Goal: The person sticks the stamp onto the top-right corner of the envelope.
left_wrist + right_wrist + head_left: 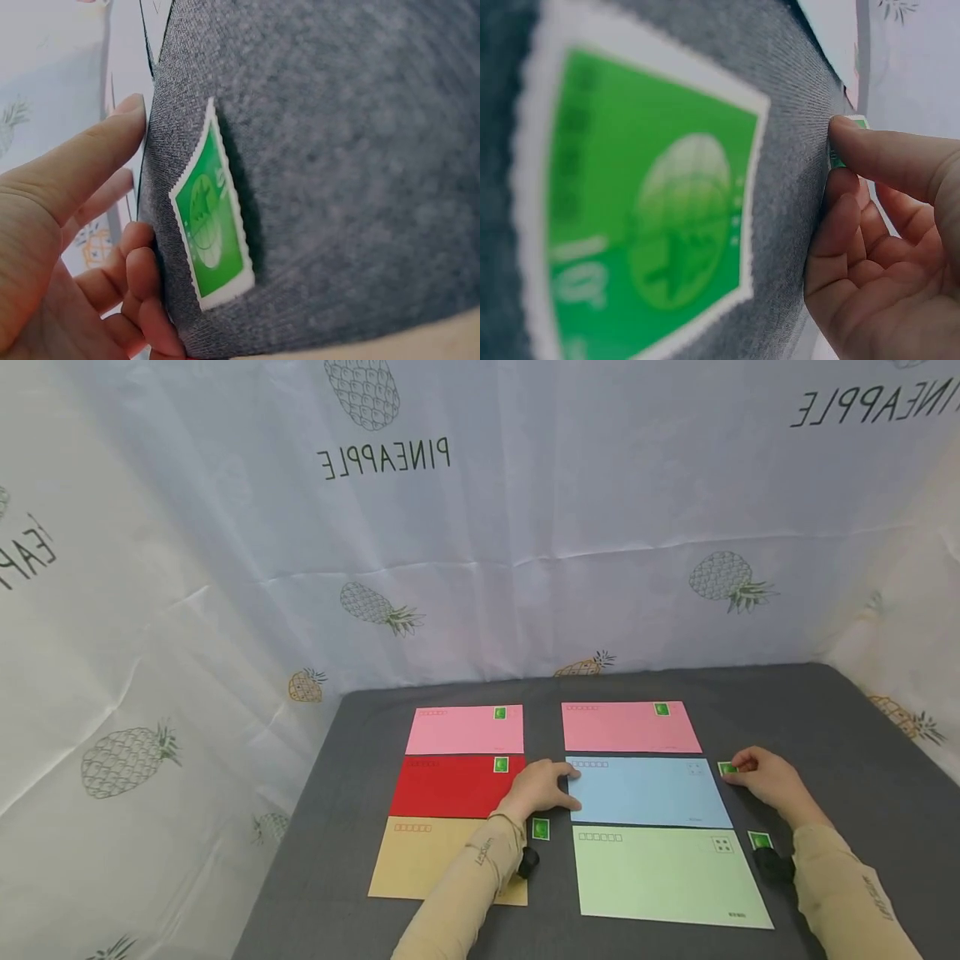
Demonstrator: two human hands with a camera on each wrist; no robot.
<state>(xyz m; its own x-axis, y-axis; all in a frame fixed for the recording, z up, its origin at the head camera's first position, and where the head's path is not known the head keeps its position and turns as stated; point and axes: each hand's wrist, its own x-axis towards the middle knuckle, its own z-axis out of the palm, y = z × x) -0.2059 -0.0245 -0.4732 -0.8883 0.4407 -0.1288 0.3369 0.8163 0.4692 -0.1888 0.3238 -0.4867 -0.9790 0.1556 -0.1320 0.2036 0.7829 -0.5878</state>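
My left hand [537,787] rests at the left edge of the blue envelope [637,792], thumb and forefinger spread apart on its border. In the left wrist view a green stamp [212,217] lies on the dark cloth beside that hand, below it in the head view. Just right of the blue envelope, my right hand [767,777] pinches a small green stamp [726,768] between thumb and fingers, low over the cloth. The fingers partly cover this stamp. Another green stamp [656,210] lies close to the right wrist camera.
A pink envelope [465,739] and a red envelope [442,792], both stamped, lie left above a yellow one [412,860], partly under my left sleeve. Right of them, a stamped pink envelope [622,731] and an unstamped green envelope [660,881] flank the blue one. Pineapple-print curtains surround the table.
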